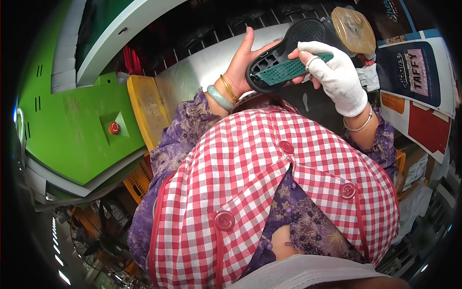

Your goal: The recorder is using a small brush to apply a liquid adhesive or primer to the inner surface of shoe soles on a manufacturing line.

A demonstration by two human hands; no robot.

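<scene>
My bare left hand (238, 66), with a gold bangle and a pale green one at the wrist, supports a black shoe sole (306, 32) near its lower end. Its thumb points up, and the other fingers run partly hidden behind the sole. In my right hand (338, 81), in a white glove with bare fingertips, is a green, dotted flat strip (281, 72). The strip lies slantwise over the sole's hollow, ribbed end, pinched between thumb and fingers. Whether it is pressed into the hollow I cannot tell.
Beyond my hands runs a metal work surface (185, 72) with a dark, slotted rack behind it. A green machine housing (72, 130) with a red button (113, 127) stands left, beside a yellow panel (144, 106). A yellowish translucent lump (353, 30) and printed boards (414, 72) are right.
</scene>
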